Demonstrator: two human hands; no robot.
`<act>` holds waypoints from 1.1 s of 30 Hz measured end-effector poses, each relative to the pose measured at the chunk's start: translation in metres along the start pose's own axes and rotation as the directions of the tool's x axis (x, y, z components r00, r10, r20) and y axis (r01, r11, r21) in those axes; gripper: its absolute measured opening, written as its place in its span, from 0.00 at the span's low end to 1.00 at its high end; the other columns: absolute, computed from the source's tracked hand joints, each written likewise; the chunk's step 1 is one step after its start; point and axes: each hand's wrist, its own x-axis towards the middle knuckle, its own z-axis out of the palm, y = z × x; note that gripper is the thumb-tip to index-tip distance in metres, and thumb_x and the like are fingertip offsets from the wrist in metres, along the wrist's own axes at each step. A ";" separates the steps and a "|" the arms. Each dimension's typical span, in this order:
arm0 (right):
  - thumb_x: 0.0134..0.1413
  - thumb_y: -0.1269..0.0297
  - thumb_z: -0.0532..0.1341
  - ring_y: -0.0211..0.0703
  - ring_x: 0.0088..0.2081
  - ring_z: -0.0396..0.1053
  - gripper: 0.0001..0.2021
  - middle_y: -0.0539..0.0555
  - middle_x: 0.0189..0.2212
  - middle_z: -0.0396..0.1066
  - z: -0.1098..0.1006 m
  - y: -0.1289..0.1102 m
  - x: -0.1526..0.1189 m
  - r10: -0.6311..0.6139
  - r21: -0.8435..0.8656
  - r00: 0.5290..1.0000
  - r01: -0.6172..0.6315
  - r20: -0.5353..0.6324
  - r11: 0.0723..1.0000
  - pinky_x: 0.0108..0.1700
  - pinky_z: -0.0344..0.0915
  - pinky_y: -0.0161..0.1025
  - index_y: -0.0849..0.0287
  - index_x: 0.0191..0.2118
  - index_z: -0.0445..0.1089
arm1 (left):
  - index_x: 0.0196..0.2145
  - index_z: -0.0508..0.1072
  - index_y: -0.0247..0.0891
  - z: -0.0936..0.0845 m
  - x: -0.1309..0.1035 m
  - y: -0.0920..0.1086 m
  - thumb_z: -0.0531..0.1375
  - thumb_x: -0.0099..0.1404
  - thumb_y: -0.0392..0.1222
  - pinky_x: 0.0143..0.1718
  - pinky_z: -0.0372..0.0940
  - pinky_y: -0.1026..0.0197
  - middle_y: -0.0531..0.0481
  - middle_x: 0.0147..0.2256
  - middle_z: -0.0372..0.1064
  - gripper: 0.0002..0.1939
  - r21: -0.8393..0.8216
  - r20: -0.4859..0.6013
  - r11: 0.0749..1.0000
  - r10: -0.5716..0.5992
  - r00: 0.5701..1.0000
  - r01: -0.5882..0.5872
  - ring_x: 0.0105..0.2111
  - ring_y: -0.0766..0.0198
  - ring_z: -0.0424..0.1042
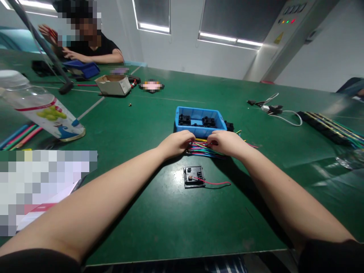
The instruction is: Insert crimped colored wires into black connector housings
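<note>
A bundle of coloured wires [203, 148] lies on the green table in front of a blue bin [196, 131]. At the bundle's left end is my left hand [179, 143], its fingers curled and pinched at the wires. My right hand [227, 143] reaches over the right part of the bundle with bent fingers, also closed at the wires. Exactly which wires each hand grips is too small to tell. Nearer to me sits a square black plastic part [194, 177] with one red wire [217, 183] running out to the right. Black plastic parts [209, 121] lie inside the bin.
A tilted plastic bottle [42, 110] and pixelated papers [42, 185] are on the left. Further back are a small cardboard box [113, 85] and a person [91, 45] at work. Cables [273, 109] and a long black strip with wires [327, 127] lie right.
</note>
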 end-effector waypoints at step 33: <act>0.67 0.47 0.48 0.59 0.60 0.62 0.32 0.66 0.62 0.63 0.044 -0.026 -0.011 -0.127 0.039 0.975 0.136 -0.183 0.990 0.59 0.58 0.55 0.66 0.66 0.58 | 0.35 0.75 0.36 -0.045 0.001 0.038 0.52 0.65 0.36 0.29 0.65 0.53 0.36 0.30 0.77 0.12 0.650 0.190 0.687 -0.560 0.806 0.324 0.31 0.44 0.77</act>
